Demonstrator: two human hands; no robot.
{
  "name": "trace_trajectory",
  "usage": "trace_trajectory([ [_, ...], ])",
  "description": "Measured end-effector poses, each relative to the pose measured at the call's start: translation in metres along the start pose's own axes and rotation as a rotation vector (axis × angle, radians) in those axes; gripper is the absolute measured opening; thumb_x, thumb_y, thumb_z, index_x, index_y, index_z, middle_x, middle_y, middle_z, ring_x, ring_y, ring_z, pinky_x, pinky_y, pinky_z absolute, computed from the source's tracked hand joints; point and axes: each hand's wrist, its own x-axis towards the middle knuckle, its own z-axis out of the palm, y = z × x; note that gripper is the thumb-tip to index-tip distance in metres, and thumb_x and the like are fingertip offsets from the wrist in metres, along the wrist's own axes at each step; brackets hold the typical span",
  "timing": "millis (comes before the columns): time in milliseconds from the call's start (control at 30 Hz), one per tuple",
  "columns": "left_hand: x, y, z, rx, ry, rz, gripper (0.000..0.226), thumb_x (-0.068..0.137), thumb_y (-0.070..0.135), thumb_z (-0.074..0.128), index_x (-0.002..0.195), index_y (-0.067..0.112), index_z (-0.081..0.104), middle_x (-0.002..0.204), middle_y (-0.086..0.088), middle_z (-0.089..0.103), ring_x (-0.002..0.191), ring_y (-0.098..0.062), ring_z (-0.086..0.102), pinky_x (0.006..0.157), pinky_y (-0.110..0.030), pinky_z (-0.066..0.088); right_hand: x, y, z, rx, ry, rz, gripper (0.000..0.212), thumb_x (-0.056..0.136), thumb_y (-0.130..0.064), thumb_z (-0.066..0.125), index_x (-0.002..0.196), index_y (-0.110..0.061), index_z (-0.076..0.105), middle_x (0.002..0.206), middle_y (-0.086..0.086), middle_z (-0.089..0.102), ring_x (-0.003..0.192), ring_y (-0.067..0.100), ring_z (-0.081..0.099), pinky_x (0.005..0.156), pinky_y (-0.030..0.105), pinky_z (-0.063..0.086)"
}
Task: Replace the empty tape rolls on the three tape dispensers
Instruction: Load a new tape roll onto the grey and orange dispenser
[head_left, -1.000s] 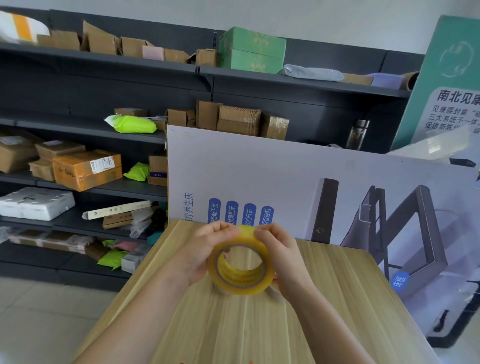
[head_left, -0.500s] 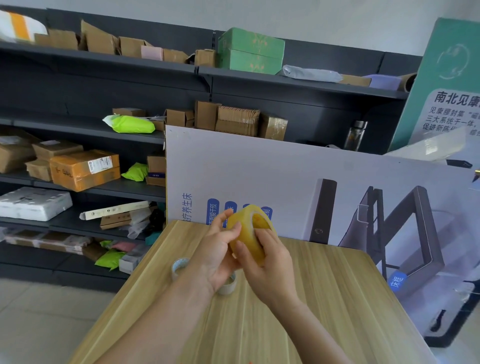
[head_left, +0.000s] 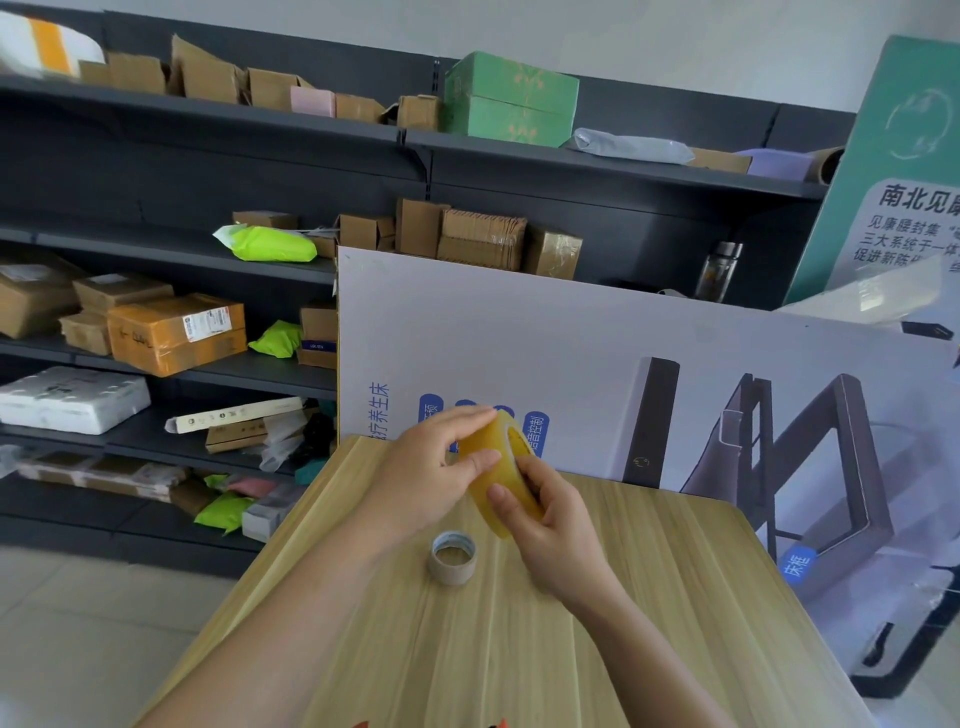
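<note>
Though hand-held, tape roll (head_left: 496, 470) translucent yellow.

A light wooden table (head_left: 649, 597) occupies the foreground. Behind it, a large printed display board (head_left: 597, 353) stands upright at its far edge. Dark grey shelving (head_left: 208, 119) lines the wall and carries cardboard boxes (head_left: 176, 332), a green box (head_left: 511, 98), a lime-green parcel (head_left: 272, 244), a white package (head_left: 72, 397) and a bottle (head_left: 722, 270). At right leans a teal poster (head_left: 893, 171).
</note>
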Motion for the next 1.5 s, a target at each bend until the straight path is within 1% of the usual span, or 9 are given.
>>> trace_trajectory([
  [67, -0.002, -0.001, 0.001, 0.008, 0.052, 0.031, 0.04, 0.087, 0.02, 0.068, 0.127, 0.023, 0.062, 0.131, 0.014, 0.058, 0.124, 0.0, 0.048, 0.107, -0.023, 0.038, 0.0, 0.001, 0.0, 0.0, -0.011, 0.007, 0.03, 0.087, -0.031, 0.061, 0.094, -0.001, 0.059, 0.083, 0.022, 0.056, 0.066, 0.014, 0.048, 0.059, 0.028, 0.043],
  [400, -0.005, 0.0, 0.003, 0.042, 0.163, 0.092, 0.021, 0.078, 0.01, 0.076, 0.097, 0.018, 0.073, 0.094, 0.019, 0.063, 0.088, 0.005, 0.058, 0.08, -0.01, 0.045, -0.003, 0.008, 0.002, -0.061, -0.022, 0.008, 0.014, 0.093, -0.019, 0.064, 0.093, -0.006, 0.062, 0.084, 0.02, 0.059, 0.066, 0.012, 0.049, 0.059, 0.026, 0.043],
  [633, -0.015, -0.001, 0.013, -0.052, 0.183, 0.04, 0.036, 0.078, 0.008, 0.074, 0.092, 0.037, 0.06, 0.081, 0.014, 0.062, 0.084, 0.0, 0.057, 0.077, -0.009, 0.043, -0.004, 0.008, 0.002, -0.118, -0.001, 0.02, 0.028, 0.085, -0.037, 0.061, 0.092, -0.009, 0.062, 0.082, 0.016, 0.061, 0.069, 0.029, 0.054, 0.061, 0.045, 0.047],
  [733, -0.016, -0.002, 0.019, -0.089, 0.173, -0.009, 0.041, 0.079, 0.011, 0.075, 0.098, 0.039, 0.052, 0.091, 0.015, 0.057, 0.089, -0.003, 0.055, 0.076, -0.009, 0.042, -0.003, 0.008, -0.001, -0.148, -0.01, 0.03, 0.025, 0.087, -0.035, 0.061, 0.094, -0.011, 0.063, 0.083, 0.014, 0.062, 0.072, 0.031, 0.056, 0.062, 0.047, 0.048],
  [833, -0.011, -0.002, 0.014, -0.075, 0.119, -0.034, 0.042, 0.078, 0.015, 0.076, 0.114, 0.028, 0.058, 0.105, 0.018, 0.055, 0.098, -0.002, 0.055, 0.077, -0.003, 0.04, -0.001, 0.008, -0.004, -0.169, -0.016, 0.018, 0.019, 0.09, -0.029, 0.062, 0.091, -0.01, 0.062, 0.081, 0.016, 0.06, 0.064, 0.02, 0.05, 0.057, 0.035, 0.044],
  [933, -0.01, 0.001, 0.011, -0.064, 0.139, 0.021, 0.033, 0.074, 0.012, 0.08, 0.104, 0.017, 0.069, 0.1, 0.016, 0.06, 0.09, 0.003, 0.057, 0.078, -0.006, 0.042, 0.0, 0.006, -0.006, -0.184, -0.021, 0.008, 0.014, 0.092, -0.022, 0.064, 0.09, -0.008, 0.062, 0.079, 0.017, 0.059, 0.062, 0.014, 0.046, 0.055, 0.029, 0.04],
  [1033, -0.01, 0.001, 0.011, -0.072, 0.171, 0.037, 0.029, 0.071, 0.01, 0.082, 0.097, 0.015, 0.07, 0.095, 0.019, 0.06, 0.085, 0.003, 0.058, 0.076, -0.009, 0.046, -0.001, 0.005, -0.007, -0.203, -0.026, 0.008, 0.019, 0.09, -0.027, 0.062, 0.092, -0.009, 0.062, 0.08, 0.015, 0.061, 0.066, 0.024, 0.051, 0.058, 0.039, 0.044],
  [1233, -0.014, 0.003, 0.018, -0.079, 0.156, 0.034, 0.024, 0.073, 0.006, 0.079, 0.078, 0.024, 0.064, 0.079, 0.013, 0.062, 0.075, 0.001, 0.057, 0.068, -0.01, 0.045, -0.002, 0.006, -0.009, -0.251, -0.039, 0.018, 0.01, 0.092, -0.024, 0.063, 0.092, -0.013, 0.064, 0.078, 0.007, 0.062, 0.064, 0.008, 0.05, 0.058, 0.029, 0.043],
  [1500, -0.008, -0.002, 0.017, -0.115, 0.145, -0.03, 0.035, 0.072, 0.013, 0.081, 0.088, 0.033, 0.057, 0.092, 0.016, 0.061, 0.086, -0.006, 0.059, 0.074, -0.011, 0.047, 0.0, 0.005, -0.013, -0.254, -0.05, 0.035, 0.016, 0.092, -0.027, 0.062, 0.095, -0.011, 0.063, 0.084, 0.012, 0.064, 0.068, 0.021, 0.055, 0.062, 0.039, 0.048],
])
